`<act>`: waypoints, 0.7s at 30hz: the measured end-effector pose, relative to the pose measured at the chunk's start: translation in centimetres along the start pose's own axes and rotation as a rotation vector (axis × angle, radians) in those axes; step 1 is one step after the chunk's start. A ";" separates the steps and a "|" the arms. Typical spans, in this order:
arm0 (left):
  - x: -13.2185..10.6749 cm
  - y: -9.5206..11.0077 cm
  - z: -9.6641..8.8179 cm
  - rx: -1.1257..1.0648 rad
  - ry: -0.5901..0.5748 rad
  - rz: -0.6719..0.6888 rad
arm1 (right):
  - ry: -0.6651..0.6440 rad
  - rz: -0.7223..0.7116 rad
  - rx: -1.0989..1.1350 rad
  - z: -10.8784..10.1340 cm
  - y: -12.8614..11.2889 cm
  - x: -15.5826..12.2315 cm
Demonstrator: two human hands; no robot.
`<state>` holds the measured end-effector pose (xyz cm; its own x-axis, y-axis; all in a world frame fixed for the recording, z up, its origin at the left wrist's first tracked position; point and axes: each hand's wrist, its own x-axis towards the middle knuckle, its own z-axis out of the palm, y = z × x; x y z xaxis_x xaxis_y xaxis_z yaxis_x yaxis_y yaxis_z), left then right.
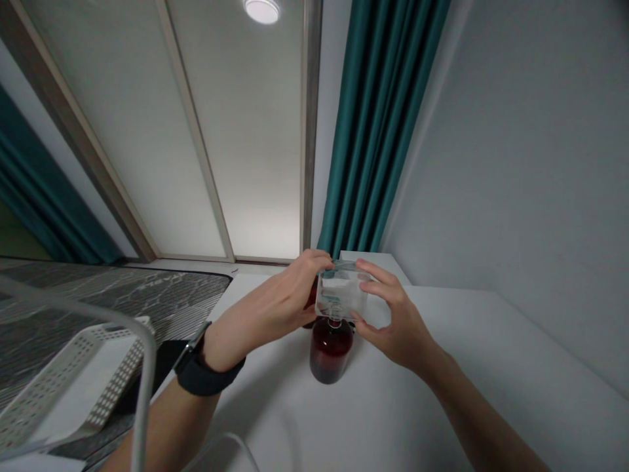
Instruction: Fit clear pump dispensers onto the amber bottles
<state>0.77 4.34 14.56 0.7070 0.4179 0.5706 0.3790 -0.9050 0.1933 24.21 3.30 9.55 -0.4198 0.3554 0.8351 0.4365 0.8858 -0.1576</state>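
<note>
Both of my hands hold a small clear plastic box (341, 292) above a white table (442, 393). My left hand (280, 303), with a black watch on its wrist, grips the box's left side, fingers closed over its top edge. My right hand (393, 318) pinches the box's right side between thumb and fingers. Directly under the box stands a round dark red glass bottle (331, 351), whose neck meets the box's underside. A second dark red object shows partly behind my left hand; I cannot make it out.
A white perforated basket (69, 380) with a grey metal bar (142, 367) before it sits at the lower left. A dark patterned surface (122, 295) lies left of the table. Teal curtains (378, 131), a frosted window and a grey wall stand behind.
</note>
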 end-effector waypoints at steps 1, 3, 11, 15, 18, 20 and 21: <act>0.0 0.0 0.0 0.001 -0.002 -0.001 | 0.000 -0.005 -0.001 0.0 0.0 0.0; 0.0 0.1 -0.1 0.001 -0.005 -0.001 | 0.003 -0.008 -0.003 0.0 0.1 -0.1; 0.0 0.3 -0.2 0.025 -0.013 -0.013 | 0.012 -0.014 -0.016 0.1 0.1 0.0; 0.0 0.4 -0.4 0.034 -0.012 -0.012 | 0.018 -0.033 -0.023 0.0 0.0 0.2; 0.0 0.4 -0.4 0.037 -0.008 -0.009 | 0.026 -0.046 -0.022 0.1 0.0 0.2; 0.0 0.4 -0.4 0.035 -0.009 -0.009 | 0.024 -0.041 -0.026 0.1 0.1 0.1; 0.0 0.4 -0.4 0.034 -0.008 -0.007 | 0.023 -0.039 -0.028 0.1 0.1 0.1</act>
<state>0.68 4.00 14.96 0.7089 0.4251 0.5629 0.4041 -0.8988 0.1699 24.12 3.45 9.58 -0.4187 0.3132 0.8524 0.4421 0.8902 -0.1099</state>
